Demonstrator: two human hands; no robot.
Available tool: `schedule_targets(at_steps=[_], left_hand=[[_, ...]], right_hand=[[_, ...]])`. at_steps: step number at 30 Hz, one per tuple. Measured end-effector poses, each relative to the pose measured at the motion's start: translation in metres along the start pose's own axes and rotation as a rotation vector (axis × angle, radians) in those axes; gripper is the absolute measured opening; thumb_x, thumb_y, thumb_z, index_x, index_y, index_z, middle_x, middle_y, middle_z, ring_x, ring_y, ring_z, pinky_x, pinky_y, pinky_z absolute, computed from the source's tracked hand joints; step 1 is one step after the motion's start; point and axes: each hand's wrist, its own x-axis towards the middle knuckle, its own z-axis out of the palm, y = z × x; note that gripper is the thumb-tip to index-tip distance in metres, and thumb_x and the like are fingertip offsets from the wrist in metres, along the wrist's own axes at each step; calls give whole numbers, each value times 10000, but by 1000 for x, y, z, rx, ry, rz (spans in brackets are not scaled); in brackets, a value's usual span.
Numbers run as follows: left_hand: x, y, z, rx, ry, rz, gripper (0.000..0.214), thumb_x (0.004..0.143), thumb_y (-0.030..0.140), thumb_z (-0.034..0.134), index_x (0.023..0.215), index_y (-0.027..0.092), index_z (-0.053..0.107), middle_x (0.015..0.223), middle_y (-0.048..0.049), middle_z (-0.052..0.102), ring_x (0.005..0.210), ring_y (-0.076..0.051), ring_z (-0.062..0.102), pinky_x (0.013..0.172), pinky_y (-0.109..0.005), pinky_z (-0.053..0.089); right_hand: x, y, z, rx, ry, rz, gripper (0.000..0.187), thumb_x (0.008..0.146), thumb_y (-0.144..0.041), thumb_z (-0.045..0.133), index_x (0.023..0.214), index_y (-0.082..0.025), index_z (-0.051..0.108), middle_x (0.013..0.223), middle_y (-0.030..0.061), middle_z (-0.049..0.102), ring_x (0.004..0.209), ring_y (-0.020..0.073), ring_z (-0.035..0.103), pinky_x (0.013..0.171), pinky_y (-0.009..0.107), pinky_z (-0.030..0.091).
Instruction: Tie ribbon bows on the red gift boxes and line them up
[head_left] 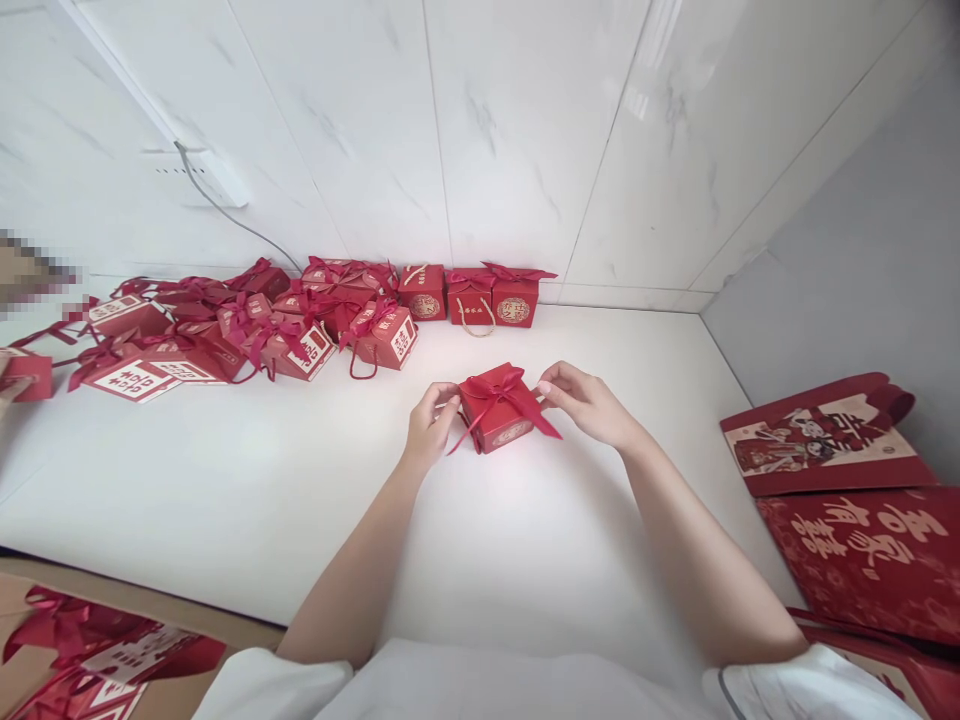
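In front of me on the white table stands a small red gift box (504, 433), printed in gold on its front face. A red ribbon (504, 390) is tied in a bow across its top, with tails hanging off the front. My left hand (433, 425) pinches at the left side of the box, thumb and fingers closed. On the opposite side, my right hand (589, 402) has thumb and forefinger closed at the box's upper right edge, by the ribbon. Whether the fingers grip a cord there is too small to tell.
Several ribboned red boxes (296, 345) are heaped at the back left; a short row of boxes (515, 302) stands by the wall. At the right lie red gift bags (862, 550). A carton (251, 628) is at lower left. Another person's hand holds a red box (34, 376) at far left.
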Motion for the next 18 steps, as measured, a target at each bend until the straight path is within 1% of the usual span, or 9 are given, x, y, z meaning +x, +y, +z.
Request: schedule_targets(at_steps=[2,4,6,7,10,12,14,16,18], left_hand=[[1,-1,1,-1,14,-47,233,801,371,591,965,206,587,1040,-62,645,963,-205,617,791,-323,494],[2,1,0,3,84,-69,219,786,371,608,929,205,596,1006,-54,648,942,-201,614,779,-315,488],[4,4,-4,-9,159,-48,201,808,380,583,878,194,610,951,-45,652,908,-187,614,812,-317,475],[5,7,-7,-28,184,-26,215,828,392,557,856,187,615,924,-44,652,887,-179,614,825,-318,471],[5,20,-15,-55,235,36,294,879,429,479,832,176,622,879,-48,646,832,-169,610,805,-318,477],[1,32,-17,28,265,118,304,893,428,468,835,182,635,884,-50,644,860,-176,604,810,-322,478],[-5,48,-14,163,283,249,284,900,397,477,830,191,658,910,-51,640,929,-183,595,869,-335,464],[-11,62,-9,287,276,380,261,904,350,486,825,199,683,947,-51,628,973,-182,585,923,-342,445],[-17,73,-2,399,249,461,236,898,312,503,809,206,695,987,-51,623,990,-182,580,937,-346,439]], right_hand=[[-1,-2,-4,3,-124,-4,356,868,-540,515,793,-202,593,852,52,698,794,206,666,820,370,496],[-2,-2,-7,-39,-177,-6,365,869,-525,518,734,-196,603,796,47,692,788,205,656,811,364,489],[-2,-2,-7,-88,-115,-32,305,860,-496,541,789,-208,614,818,36,682,805,200,638,801,361,485],[-1,-1,-6,-96,-67,-53,265,859,-476,547,853,-220,618,879,34,677,844,199,630,816,364,481],[2,0,-1,-75,19,-97,246,879,-419,524,1063,-279,606,1165,35,605,1107,209,552,961,389,421],[5,-1,4,-50,21,-96,249,898,-417,494,1090,-309,611,1325,20,508,1273,209,432,1056,401,341],[7,-4,10,-41,5,-91,240,910,-442,475,1023,-308,638,1404,4,437,1355,204,335,1109,402,268],[11,-7,15,-45,-9,-85,250,904,-473,484,929,-287,648,1420,5,422,1375,204,305,1119,403,245],[14,-10,19,-70,-18,-82,260,883,-490,518,855,-262,639,1403,20,443,1367,213,320,1092,404,283]])
